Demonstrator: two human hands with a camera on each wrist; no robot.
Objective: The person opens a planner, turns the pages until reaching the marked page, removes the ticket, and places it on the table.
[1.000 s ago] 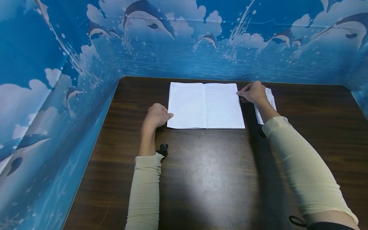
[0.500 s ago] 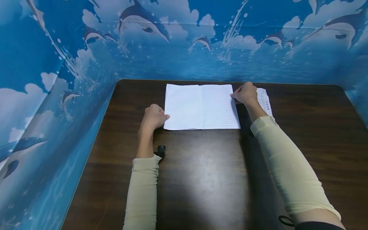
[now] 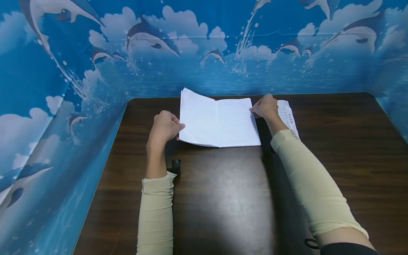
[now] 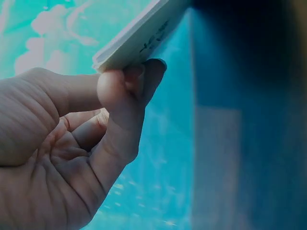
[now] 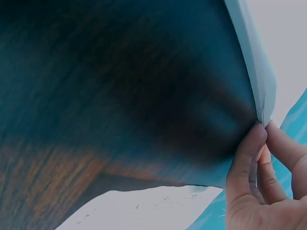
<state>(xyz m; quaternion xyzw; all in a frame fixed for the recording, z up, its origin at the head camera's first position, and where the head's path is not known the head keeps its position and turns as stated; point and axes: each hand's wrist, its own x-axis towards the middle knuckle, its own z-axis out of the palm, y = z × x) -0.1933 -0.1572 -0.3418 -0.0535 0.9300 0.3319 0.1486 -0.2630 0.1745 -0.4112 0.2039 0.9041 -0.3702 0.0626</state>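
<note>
An open notebook with lined white pages (image 3: 220,122) lies near the far edge of the table. Its left half tilts up off the table, pinched at the outer edge by my left hand (image 3: 164,126). In the left wrist view, thumb and fingertips hold the stack of pages (image 4: 139,40), its underside showing some dark marks. My right hand (image 3: 266,106) pinches the right edge near the far corner. The right wrist view shows finger and thumb on that page edge (image 5: 261,91). Partly behind the right wrist lies a printed paper sheet (image 3: 287,115).
The dark wood table (image 3: 223,198) reaches back to a blue dolphin-print curtain (image 3: 191,67) along the far and left sides. Both forearms wear pale yellow sleeves (image 3: 156,212). A small black piece (image 3: 175,166) sits by the left cuff.
My left hand has raised the notebook's left half, which lay flatter before. The right hand stays at the right edge. The head view has shifted, with the scene sliding left.
</note>
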